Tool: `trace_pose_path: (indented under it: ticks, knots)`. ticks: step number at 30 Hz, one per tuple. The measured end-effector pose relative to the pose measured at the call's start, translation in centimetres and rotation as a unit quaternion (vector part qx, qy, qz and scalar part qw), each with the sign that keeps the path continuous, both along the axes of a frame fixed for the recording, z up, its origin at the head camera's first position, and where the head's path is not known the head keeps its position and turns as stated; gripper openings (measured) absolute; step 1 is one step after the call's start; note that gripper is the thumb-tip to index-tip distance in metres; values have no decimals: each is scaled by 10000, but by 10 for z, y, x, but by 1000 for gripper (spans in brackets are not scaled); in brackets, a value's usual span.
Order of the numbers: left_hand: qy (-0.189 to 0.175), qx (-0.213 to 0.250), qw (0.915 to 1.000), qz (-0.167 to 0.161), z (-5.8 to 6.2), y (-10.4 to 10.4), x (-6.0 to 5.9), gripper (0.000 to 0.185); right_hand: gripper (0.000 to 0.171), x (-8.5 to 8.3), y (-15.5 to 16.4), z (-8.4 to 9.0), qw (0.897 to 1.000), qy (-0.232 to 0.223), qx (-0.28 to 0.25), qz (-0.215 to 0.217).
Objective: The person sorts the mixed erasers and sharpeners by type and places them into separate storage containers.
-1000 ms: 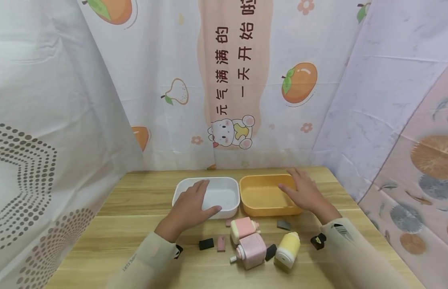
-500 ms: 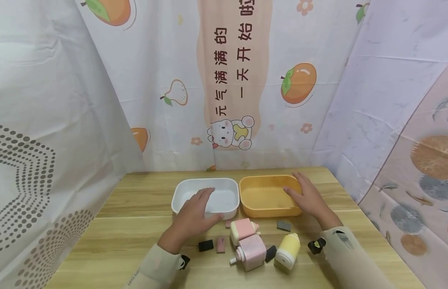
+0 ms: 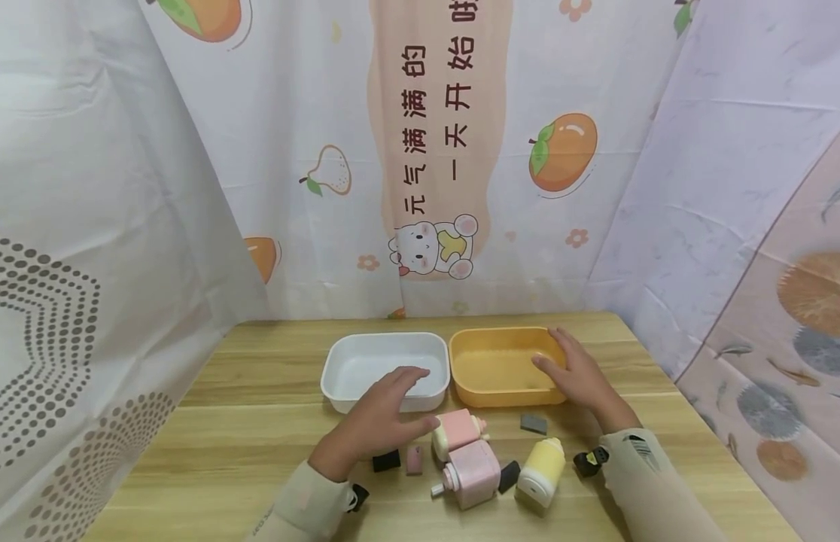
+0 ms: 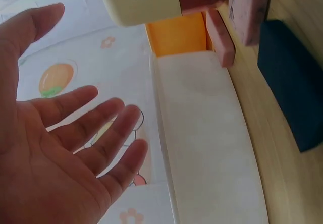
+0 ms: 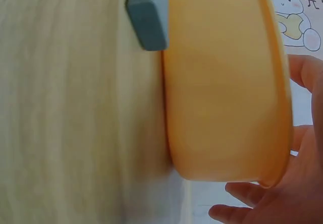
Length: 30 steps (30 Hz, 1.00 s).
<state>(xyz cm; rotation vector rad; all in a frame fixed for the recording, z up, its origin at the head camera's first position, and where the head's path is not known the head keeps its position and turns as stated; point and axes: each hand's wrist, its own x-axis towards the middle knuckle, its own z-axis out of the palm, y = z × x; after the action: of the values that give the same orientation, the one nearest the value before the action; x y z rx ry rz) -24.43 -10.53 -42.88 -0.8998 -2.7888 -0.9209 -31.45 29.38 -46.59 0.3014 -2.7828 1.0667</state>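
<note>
My left hand [image 3: 400,399] hovers with straight, spread fingers over the front rim of the white tray [image 3: 339,354]. Its thumb is close to a pink pencil sharpener [image 3: 455,430]. The left wrist view shows the palm [image 4: 60,148] bare beside the white tray [image 4: 202,133]. My right hand [image 3: 569,365] rests with relaxed fingers on the right front corner of the orange tray [image 3: 461,376]. In the right wrist view its fingers [image 5: 298,183] lie just past the orange tray's rim [image 5: 222,93]. Neither hand holds anything.
In front of the trays lie a second pink sharpener [image 3: 470,473], a yellow sharpener [image 3: 542,470], a grey eraser [image 3: 533,423], a pink eraser [image 3: 414,459] and black erasers [image 3: 386,460]. Printed curtains close off three sides of the wooden table [image 3: 257,421].
My left hand has drawn back out of the white tray and to the right, towards the pink sharpener. My right hand slid to the orange tray's right front corner.
</note>
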Motion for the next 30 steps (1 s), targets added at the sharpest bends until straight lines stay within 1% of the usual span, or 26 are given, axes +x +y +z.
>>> trace_pose_path:
  ticks: [5,9,13,16,22,30]
  knots:
    - [-85,111,9989,-458,-3,6,1,75,84,0,2,-4,10000,1,12,5]
    - [-98,11,9979,-635,-9,11,0,72,86,-1,4,-8,10000,-27,45,-22]
    - [-35,-210,9976,-664,-15,15,0,67,88,-1,6,-11,10000,-64,44,-29]
    - [-58,-318,9969,-719,-17,17,0,62,90,-1,7,-12,9999,-131,52,9]
    - [-138,-458,9955,-813,-21,18,0,59,92,-2,7,-14,9991,-316,263,71]
    - [-160,-328,9956,-862,-18,21,1,51,97,-1,7,-12,9985,-415,334,145]
